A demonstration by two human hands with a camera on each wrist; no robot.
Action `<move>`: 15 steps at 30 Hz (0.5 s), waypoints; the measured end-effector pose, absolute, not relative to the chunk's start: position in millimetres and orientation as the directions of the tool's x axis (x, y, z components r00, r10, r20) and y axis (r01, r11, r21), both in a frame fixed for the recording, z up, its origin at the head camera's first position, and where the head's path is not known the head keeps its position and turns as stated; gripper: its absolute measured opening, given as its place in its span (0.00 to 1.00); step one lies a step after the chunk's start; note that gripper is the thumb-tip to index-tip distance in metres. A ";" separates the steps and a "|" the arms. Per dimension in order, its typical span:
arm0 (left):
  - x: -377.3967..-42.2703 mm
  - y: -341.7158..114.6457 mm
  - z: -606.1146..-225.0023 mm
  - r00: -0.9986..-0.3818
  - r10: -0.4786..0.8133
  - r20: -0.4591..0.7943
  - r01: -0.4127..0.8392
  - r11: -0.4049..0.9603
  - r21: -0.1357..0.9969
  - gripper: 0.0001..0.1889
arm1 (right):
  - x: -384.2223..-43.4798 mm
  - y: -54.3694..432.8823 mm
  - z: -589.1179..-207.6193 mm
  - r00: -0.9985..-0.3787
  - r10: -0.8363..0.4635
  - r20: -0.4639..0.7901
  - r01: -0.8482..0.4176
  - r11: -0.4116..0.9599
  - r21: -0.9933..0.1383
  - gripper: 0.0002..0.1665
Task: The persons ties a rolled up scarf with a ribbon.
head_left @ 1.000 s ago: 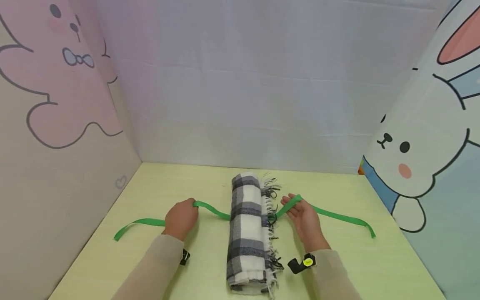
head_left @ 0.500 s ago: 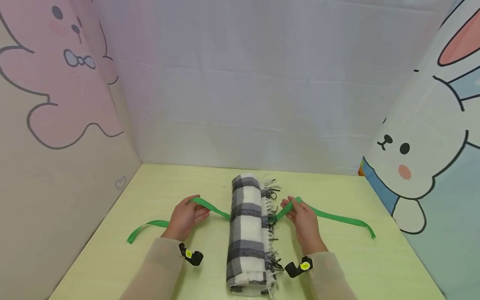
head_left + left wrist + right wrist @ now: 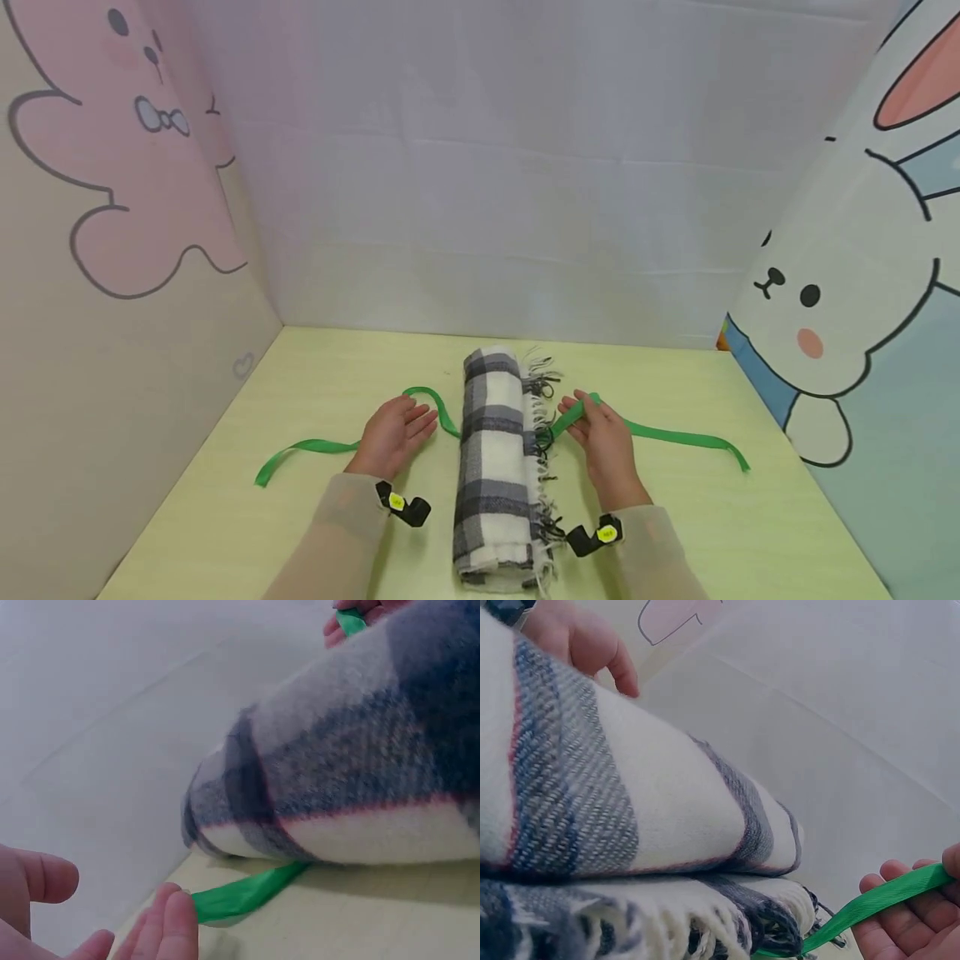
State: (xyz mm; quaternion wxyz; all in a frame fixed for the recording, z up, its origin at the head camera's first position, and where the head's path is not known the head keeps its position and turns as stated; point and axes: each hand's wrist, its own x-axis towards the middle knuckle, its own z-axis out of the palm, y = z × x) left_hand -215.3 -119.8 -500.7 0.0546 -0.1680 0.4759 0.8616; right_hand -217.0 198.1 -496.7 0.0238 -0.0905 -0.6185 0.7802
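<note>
Seems to be at the step of taking up the green ribbon (image 3: 318,446) on both sides of the plaid roll (image 3: 498,450); calls next, by the look of it, for a firm grasp on the left stretch, then for bringing both lengths up over the top. At left, shows the left hand (image 3: 390,437) gripping nothing, with thumb well apart from straight fingers; cannot tell whether touching the ribbon behind them. In the middle, lies lengthwise on the yellow table (image 3: 337,358), over the ribbon, with fringe (image 3: 535,417) along the right side. At right, pinches the ribbon in the right hand (image 3: 607,446), across the fingers, under the thumb.
</note>
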 end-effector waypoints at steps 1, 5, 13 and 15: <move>-216.0 -117.3 -502.9 -0.935 -0.060 -0.350 -0.281 -0.481 0.831 0.34 | -216.7 198.0 -495.9 -0.982 0.150 -0.112 0.076 -0.229 -0.970 0.31; -219.2 -109.7 -511.7 -0.924 -0.121 -0.364 -0.337 -0.195 0.921 0.27 | -215.8 198.0 -494.0 -0.982 0.148 -0.113 0.079 -0.221 -0.972 0.31; -252.5 -109.1 -516.0 -0.939 -0.190 -0.288 -0.344 0.480 0.807 0.31 | -214.8 198.2 -492.0 -0.981 0.157 -0.111 0.077 -0.209 -0.975 0.29; -262.5 -110.9 -516.6 -0.941 -0.212 -0.262 -0.337 0.612 0.716 0.36 | -214.5 197.7 -491.7 -0.981 0.158 -0.116 0.080 -0.215 -0.973 0.29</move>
